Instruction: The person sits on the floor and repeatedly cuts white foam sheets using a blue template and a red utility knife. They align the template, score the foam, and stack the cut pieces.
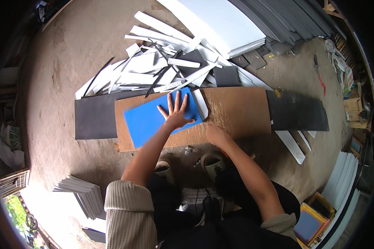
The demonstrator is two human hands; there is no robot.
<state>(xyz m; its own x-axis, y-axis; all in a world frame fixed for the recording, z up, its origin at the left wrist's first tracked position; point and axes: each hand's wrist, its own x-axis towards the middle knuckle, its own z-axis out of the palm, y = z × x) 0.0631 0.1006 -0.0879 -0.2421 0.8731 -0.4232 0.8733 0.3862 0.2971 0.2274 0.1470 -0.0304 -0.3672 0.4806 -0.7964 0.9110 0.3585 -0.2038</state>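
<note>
A blue rectangular sheet (144, 121) lies at a slant on a scored brown board (243, 108). Spread wide, my left hand (177, 115) presses flat on the sheet's right half. A narrow white strip (200, 104) lies along the sheet's right edge. My right hand (217, 135) is closed in a fist over the board's near edge, just right of the sheet's lower right corner. Whatever that fist may hold is hidden. Under the board, dark grey panels stick out at the left (94, 119) and the right (298, 110).
Beyond the board lies a heap of white and black offcuts (149, 62). White sheets (220, 25) and grey panels (282, 18) are stacked behind it. A red-handled knife (318, 72) lies on the floor at far right. Grey sheets (81, 193) lean at near left.
</note>
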